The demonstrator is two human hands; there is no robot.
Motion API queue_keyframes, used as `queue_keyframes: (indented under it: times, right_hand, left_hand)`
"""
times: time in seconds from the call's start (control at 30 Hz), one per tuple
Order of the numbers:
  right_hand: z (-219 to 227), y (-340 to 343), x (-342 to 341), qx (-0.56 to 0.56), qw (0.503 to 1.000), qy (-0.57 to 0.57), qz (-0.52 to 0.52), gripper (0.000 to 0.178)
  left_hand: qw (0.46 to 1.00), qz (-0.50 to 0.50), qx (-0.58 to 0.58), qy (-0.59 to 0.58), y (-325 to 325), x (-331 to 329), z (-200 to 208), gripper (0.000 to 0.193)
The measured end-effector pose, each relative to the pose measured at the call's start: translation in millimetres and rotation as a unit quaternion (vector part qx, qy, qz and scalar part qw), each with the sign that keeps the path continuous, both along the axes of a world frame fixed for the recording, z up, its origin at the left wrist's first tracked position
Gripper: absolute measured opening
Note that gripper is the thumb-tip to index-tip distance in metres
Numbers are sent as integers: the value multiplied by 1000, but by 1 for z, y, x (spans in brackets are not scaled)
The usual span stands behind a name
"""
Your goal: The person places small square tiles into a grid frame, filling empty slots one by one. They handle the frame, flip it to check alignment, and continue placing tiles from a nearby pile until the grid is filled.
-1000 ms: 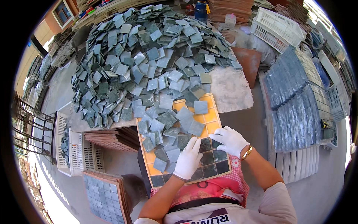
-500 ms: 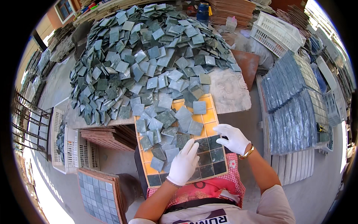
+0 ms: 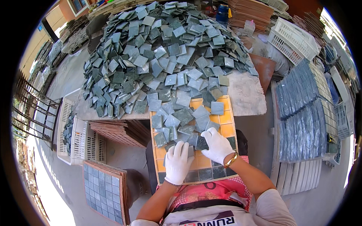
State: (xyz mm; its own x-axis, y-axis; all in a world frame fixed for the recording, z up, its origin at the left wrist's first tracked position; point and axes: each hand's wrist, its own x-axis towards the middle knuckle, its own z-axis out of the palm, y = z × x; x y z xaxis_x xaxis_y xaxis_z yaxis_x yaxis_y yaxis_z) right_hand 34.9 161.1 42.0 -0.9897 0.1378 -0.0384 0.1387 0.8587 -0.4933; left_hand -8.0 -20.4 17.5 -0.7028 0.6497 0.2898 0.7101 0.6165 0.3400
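Observation:
Across my lap lies a framed board (image 3: 227, 130) with an orange grid, dark green square tiles (image 3: 205, 173) filling its front row. Loose grey-green tiles (image 3: 172, 120) cover much of its far and middle part. My left hand (image 3: 178, 162), white-gloved, is bent over a grey tile (image 3: 190, 151) near the board's left front, thumb and fingers at its edges. Toward the middle, my right hand (image 3: 217, 146), also gloved, pinches a dark tile (image 3: 201, 143) between thumb and fingertips. The palms of both gloves are hidden.
A large heap of tiles (image 3: 162, 52) covers the table (image 3: 247, 94) ahead. To the left stand a white crate (image 3: 77, 145) and a stack of tiled boards (image 3: 103, 192). Wrapped tile stacks (image 3: 303, 128) rise at the right, with white crates (image 3: 294, 37) behind them.
The view has shifted a little. My right hand has moved left and in over the board, my left hand leftward to the front. Orange cells now show where dark second-row tiles lay.

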Motion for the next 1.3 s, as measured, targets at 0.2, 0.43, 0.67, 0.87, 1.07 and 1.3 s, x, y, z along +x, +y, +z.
queue_keyframes:
  times: [0.2,0.43,0.67,0.87,1.07,1.3]
  right_hand:
    - [2,-6,37,26,988,-114,100,46]
    - [-10,-14,50,-2,989,-76,126,47]
    - [-7,-7,39,-43,990,-35,130,39]
    - [-30,-30,4,-14,973,129,189,35]
    - [-24,-16,-56,129,912,199,335,49]
    - [-7,41,-104,232,935,133,232,67]
  left_hand:
    - [997,-53,-22,44,-7,-11,5,57]
    - [998,-47,-48,16,-6,-7,3,62]
    - [999,-31,-35,14,-4,-12,5,55]
    - [970,135,179,-93,-36,-23,27,50]
    - [991,87,94,-27,-75,8,5,51]
    - [996,56,63,-39,-85,17,-8,51]
